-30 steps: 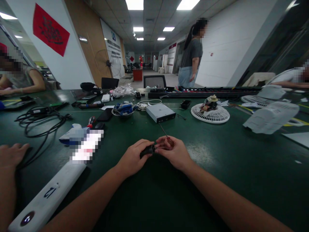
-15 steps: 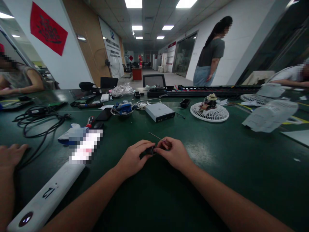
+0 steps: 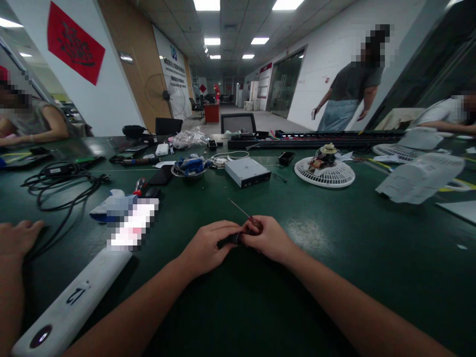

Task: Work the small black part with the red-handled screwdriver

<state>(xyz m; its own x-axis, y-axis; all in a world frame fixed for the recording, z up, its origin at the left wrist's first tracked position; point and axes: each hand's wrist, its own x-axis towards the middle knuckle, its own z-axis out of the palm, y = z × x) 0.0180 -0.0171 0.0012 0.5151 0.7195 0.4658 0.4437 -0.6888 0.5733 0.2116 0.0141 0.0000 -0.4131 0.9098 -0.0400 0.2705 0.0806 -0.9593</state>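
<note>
Near the middle of the green table point(image 3: 260, 297), my left hand point(image 3: 208, 248) is closed around a small dark cylindrical part point(image 3: 233, 239), most of it hidden by the fingers. My right hand point(image 3: 271, 238) meets it from the other side, its fingertips at the part's end. In the same right hand sits a screwdriver point(image 3: 255, 222) with a reddish handle, its thin shaft pointing up and to the left, away from the part. Whether the right fingertips also grip the dark part, I cannot tell.
Ahead lie a silver disc drive point(image 3: 247, 171), a bowl point(image 3: 189, 173) of blue items and a white fan grille point(image 3: 324, 173) with a motor. A white device point(image 3: 74, 297), a glove point(image 3: 111, 206) and black cables point(image 3: 59, 173) are left. Another person's hand point(image 3: 22, 238) rests at far left.
My right fingers have shifted on the screwdriver, showing more of its handle. Both hands remain together around the dark part. A person in the background has walked to the right.
</note>
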